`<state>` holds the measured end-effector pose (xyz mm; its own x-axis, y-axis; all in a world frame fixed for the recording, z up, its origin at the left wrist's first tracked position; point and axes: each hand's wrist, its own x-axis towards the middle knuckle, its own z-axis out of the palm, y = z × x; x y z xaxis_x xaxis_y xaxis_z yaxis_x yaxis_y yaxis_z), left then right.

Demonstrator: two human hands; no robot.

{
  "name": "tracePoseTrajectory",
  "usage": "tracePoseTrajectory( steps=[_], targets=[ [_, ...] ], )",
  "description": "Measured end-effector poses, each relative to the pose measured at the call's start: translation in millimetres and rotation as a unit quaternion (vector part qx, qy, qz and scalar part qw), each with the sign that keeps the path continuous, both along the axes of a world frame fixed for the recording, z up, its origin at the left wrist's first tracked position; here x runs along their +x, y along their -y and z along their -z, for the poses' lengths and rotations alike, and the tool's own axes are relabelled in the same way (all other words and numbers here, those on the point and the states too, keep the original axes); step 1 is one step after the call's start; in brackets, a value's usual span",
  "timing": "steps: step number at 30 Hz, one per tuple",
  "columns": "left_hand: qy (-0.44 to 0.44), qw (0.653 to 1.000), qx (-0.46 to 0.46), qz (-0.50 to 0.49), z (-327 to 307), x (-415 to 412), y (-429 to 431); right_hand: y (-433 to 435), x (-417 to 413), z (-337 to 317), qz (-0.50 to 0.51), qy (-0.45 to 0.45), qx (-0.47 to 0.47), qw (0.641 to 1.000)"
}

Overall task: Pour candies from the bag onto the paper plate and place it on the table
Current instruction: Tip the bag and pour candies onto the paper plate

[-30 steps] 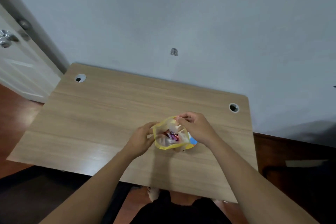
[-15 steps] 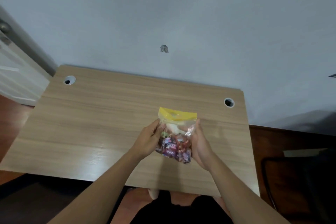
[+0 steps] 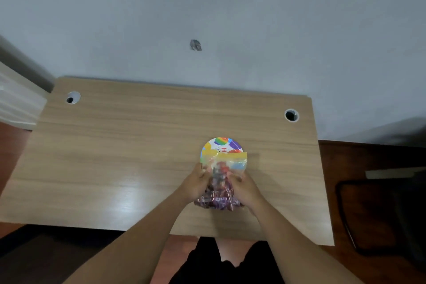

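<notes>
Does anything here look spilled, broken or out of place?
Nothing is spilled: the candies are all inside the bag, held by the left hand and right hand over the paper plate. Only the wall shows a small chipped patch.

Bare forearms, black shorts (image 3: 230,267)

Pale blue-grey wall (image 3: 230,7) bearing 1 small dark mark (image 3: 195,44). Light wood-grain table (image 3: 115,157) set against it, with 2 round cable holes (image 3: 73,98) (image 3: 291,115) near the back corners and a bright glare patch. Reddish-brown floor (image 3: 359,159); white door (image 3: 16,101) at left.
</notes>
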<state>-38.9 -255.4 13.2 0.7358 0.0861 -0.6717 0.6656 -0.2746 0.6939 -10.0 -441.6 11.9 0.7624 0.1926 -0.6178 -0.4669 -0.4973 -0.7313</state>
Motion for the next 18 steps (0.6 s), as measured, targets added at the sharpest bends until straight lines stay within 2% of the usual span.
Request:
tracePoseTrajectory(
  steps=[5, 9, 18],
  targets=[
    [-0.030, 0.999, 0.015, 0.030, 2.1, 5.9, 3.5, 4.1, 8.1, 21.0, -0.033, -0.025, -0.031, 0.999],
    [-0.092, 0.994, 0.031, 0.041, 8.3, 7.7, 0.8, 6.0, 9.8, 30.6, -0.040, -0.029, -0.032, 0.998],
    [-0.106, 0.993, 0.034, 0.043, 5.8, 9.5, 3.5, 6.6, 12.8, 30.1, -0.025, -0.064, -0.048, 0.996]
  ],
)
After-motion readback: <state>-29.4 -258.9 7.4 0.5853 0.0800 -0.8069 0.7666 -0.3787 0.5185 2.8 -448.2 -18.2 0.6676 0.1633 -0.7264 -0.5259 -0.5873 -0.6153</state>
